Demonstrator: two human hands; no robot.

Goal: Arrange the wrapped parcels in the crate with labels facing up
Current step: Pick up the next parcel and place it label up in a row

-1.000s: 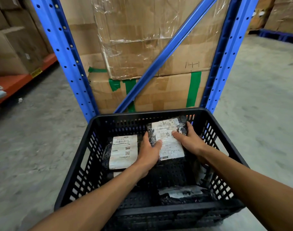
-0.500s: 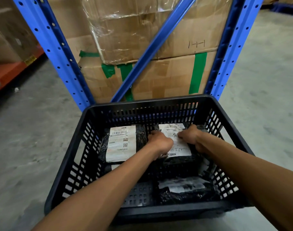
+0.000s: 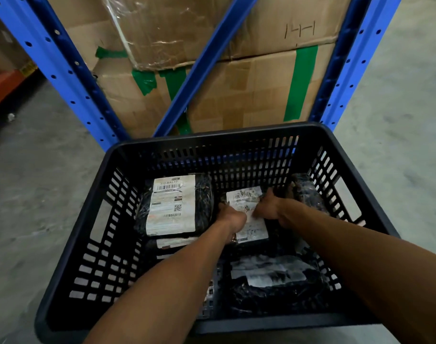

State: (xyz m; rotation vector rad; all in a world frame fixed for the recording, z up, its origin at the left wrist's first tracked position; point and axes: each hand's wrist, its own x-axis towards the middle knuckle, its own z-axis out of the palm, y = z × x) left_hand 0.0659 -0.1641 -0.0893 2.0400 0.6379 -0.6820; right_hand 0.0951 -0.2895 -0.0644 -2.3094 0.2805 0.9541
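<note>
While both forearms reach down into the black slotted crate (image 3: 107,170), the left hand (image 3: 233,217) and the right hand (image 3: 270,207) close on one wrapped parcel (image 3: 251,229) at the far right of the crate floor. Each hand curls its fingers over a long edge of that parcel, left hand on the left edge, right hand on the right edge, with the white label facing up between them (its print is partly covered by the knuckles). A second parcel (image 3: 173,204) lies just beside it on the left, label up, its barcode and QR code legible; the edge of another label (image 3: 173,242) shows under its near end. A third parcel (image 3: 274,281) rests near the front right of the crate, a crumpled pale label on top, blurred. A dark wrapped bundle (image 3: 307,192) leans against the right wall behind the right hand. Beyond the crate stand blue rack uprights (image 3: 63,68) and a diagonal brace (image 3: 207,60) before stacked cardboard cartons (image 3: 249,95) with green tape, all on a grey concrete floor (image 3: 38,194).
</note>
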